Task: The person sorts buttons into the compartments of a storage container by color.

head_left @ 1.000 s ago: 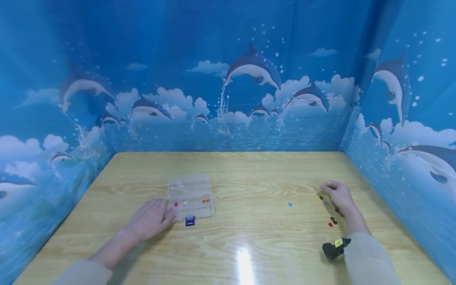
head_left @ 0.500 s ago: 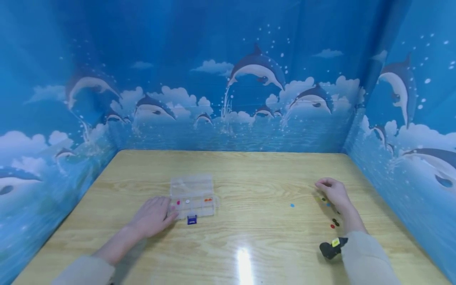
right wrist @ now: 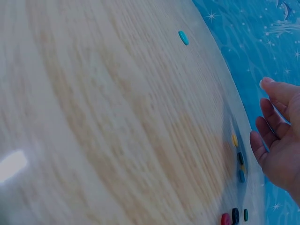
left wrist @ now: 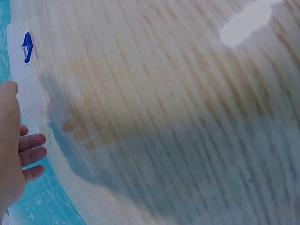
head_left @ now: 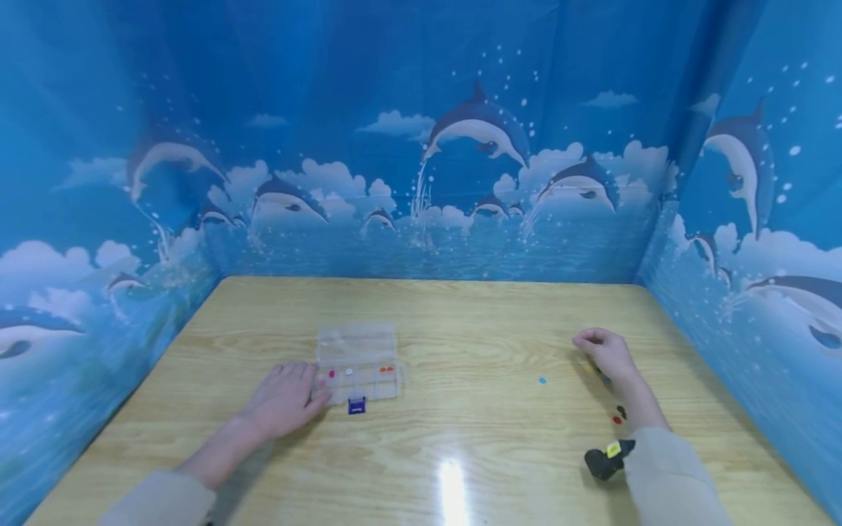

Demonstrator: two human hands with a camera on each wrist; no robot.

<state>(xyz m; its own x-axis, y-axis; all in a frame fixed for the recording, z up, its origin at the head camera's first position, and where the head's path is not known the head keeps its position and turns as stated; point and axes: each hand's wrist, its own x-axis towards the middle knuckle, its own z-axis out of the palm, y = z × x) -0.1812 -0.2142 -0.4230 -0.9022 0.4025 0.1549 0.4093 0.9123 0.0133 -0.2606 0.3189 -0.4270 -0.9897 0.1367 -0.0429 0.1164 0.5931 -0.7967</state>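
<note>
A clear plastic compartment box (head_left: 364, 391) stands on the table with its lid (head_left: 356, 342) raised at the back. Pink, white (head_left: 349, 372) and orange (head_left: 386, 370) button-like discs lie in separate compartments. My left hand (head_left: 284, 398) rests against the box's left side, fingers nearly straight; the box's blue latch (left wrist: 27, 47) shows beyond the thumb in the left wrist view. At the right, my right hand (head_left: 608, 356) hovers above the table, thumb and index fingertips together. Whether a disc is between them cannot be seen. Below it lie yellow (right wrist: 235, 140), dark and blue (right wrist: 242, 176) discs.
A lone light-blue disc (head_left: 542, 380) lies between the box and my right hand. Red (head_left: 617, 420) and dark discs lie near the right wrist, above a black wrist device (head_left: 607, 460). A dolphin-print curtain (head_left: 421, 183) borders the wooden table (head_left: 454, 307).
My right hand has lifted away from the discs and drifted left, thumb and index still together. My left hand has stayed at the box. The head view has shifted slightly.
</note>
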